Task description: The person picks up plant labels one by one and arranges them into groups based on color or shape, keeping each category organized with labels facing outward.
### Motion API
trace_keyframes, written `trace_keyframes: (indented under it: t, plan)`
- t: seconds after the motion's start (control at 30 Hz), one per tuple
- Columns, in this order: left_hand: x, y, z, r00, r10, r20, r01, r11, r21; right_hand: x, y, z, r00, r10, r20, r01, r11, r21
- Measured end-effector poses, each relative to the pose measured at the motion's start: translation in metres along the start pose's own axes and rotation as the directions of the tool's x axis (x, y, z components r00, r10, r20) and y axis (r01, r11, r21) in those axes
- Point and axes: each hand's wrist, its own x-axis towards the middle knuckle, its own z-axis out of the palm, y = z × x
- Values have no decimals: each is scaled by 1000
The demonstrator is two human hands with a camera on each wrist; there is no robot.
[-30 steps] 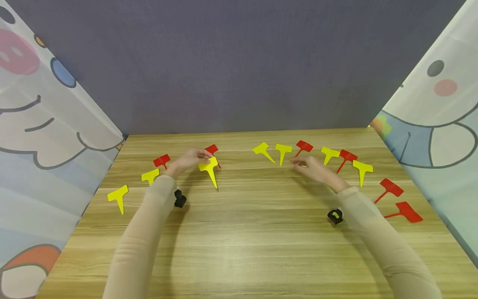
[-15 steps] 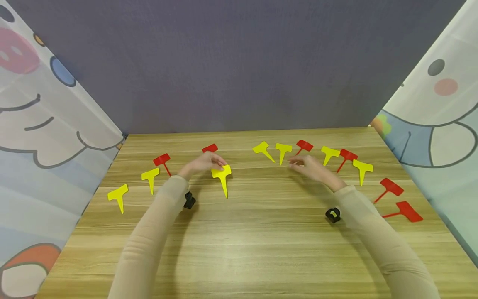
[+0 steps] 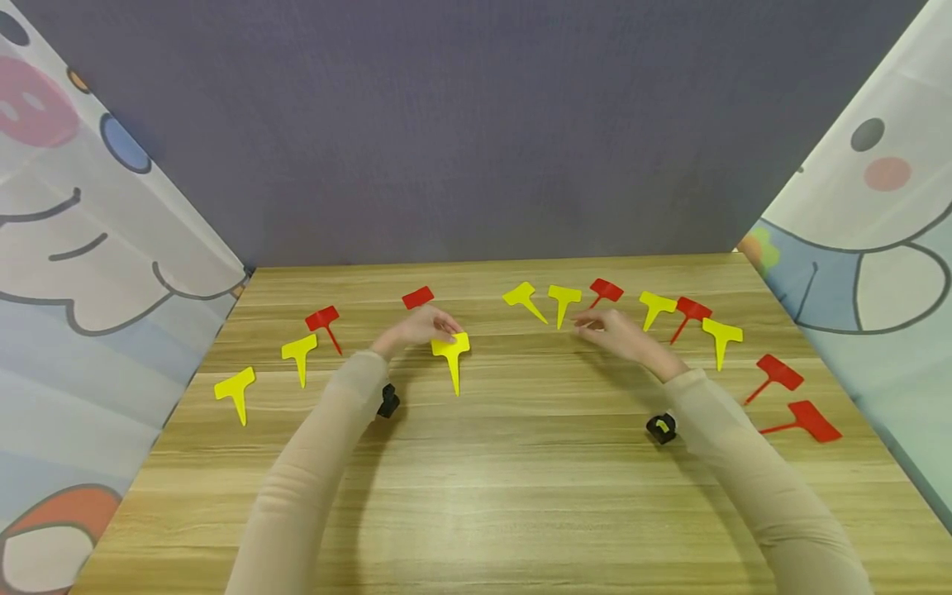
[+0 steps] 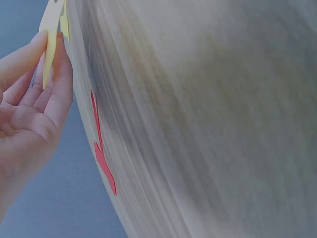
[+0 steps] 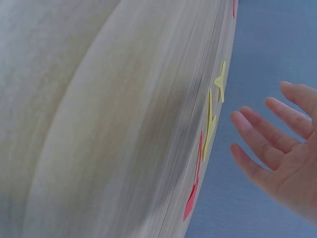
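My left hand [image 3: 418, 329] pinches a yellow T-shaped plant label [image 3: 455, 349] between thumb and fingers, over the left-centre of the table. Its stem points toward me in the head view, and the left wrist view shows the label [image 4: 50, 49] edge-on. Just behind that hand lies a red plant label [image 3: 418, 297], its stem hidden. My right hand [image 3: 616, 334] holds nothing; its fingers are loosely spread in the right wrist view. Closest to its fingertips are a yellow label [image 3: 564, 296] and a red label [image 3: 606, 289], whose stem the hand partly covers.
More yellow labels [image 3: 299, 350] and red labels [image 3: 323, 318] lie flat at the left. Others, such as a yellow one [image 3: 721, 333] and a red one [image 3: 814, 421], curve around the right. A dark wall [image 3: 476, 165] backs the wooden table [image 3: 476, 496]; printed curtains [image 3: 840, 198] flank it.
My left hand has carried the yellow plant label rightward and slightly toward me, uncovering labels at the left. My right hand has shifted only slightly left.
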Motion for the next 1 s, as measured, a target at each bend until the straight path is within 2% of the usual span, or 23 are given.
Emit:
trace_keyframes:
  t: [0.07, 0.13, 0.23, 0.3, 0.37, 0.47, 0.5, 0.57, 0.6, 0.63, 0.7, 0.73, 0.77, 0.8, 0.83, 0.93, 1.0]
  plan:
    - [0, 1, 1, 1000, 11, 0, -11, 1000, 19, 0, -1, 0, 1000, 0, 0, 0, 1000, 1]
    - [0, 2, 2, 999, 52, 4, -52, 997, 49, 0, -1, -1, 1000, -8, 1, 8, 1000, 0]
    - [-4, 14, 4, 996, 90, 7, -90, 993, 78, 1, -2, -1, 1000, -12, 3, 12, 1000, 2]
    - [-6, 20, 5, 995, 97, -2, -96, 991, 91, 1, -2, -1, 1000, -18, 9, 18, 1000, 7]
    - [-4, 23, 8, 997, 72, -17, -70, 993, 98, 1, -2, -1, 1000, -18, 10, 18, 1000, 8]
    - [11, 7, 10, 999, 28, -37, -25, 996, 91, 2, -2, -1, 1000, -23, 11, 23, 1000, 6]
    - [14, 3, 12, 998, 44, -42, -40, 995, 95, 2, -2, 0, 1000, -22, 9, 22, 1000, 4]
    - [33, -24, 13, 996, 71, -44, -68, 995, 79, 2, -3, 0, 1000, -19, 8, 19, 1000, 2]
    - [44, -41, 14, 993, 105, -48, -101, 992, 70, 2, -3, 0, 1000, -14, 7, 13, 1000, 3]
    - [51, -49, 14, 993, 107, -45, -103, 991, 81, 2, -3, 0, 1000, -10, 7, 10, 1000, 4]
    - [54, -52, 16, 993, 104, -51, -98, 989, 107, 2, -3, 0, 1000, -8, 8, 8, 1000, 4]
    - [57, -55, 17, 995, 80, -61, -72, 990, 123, 2, -3, 0, 1000, -5, 8, 5, 1000, 5]
    - [49, -40, 18, 997, 38, -65, -28, 989, 148, 2, -3, 0, 1000, -5, 9, 5, 1000, 6]
    - [42, -29, 20, 997, 23, -78, -9, 986, 168, 2, -3, 0, 1000, -10, 10, 9, 1000, 10]
    - [31, -11, 21, 996, -11, -87, 28, 980, 196, 2, -3, 0, 1000, -14, 11, 14, 1000, 14]
    - [7, 26, 26, 991, -21, -129, 51, 972, 231, 2, -4, -1, 1000, -25, 15, 25, 999, 30]
    - [4, 28, 27, 990, -7, -141, 41, 971, 238, 2, -4, -1, 999, -33, 19, 33, 999, 36]
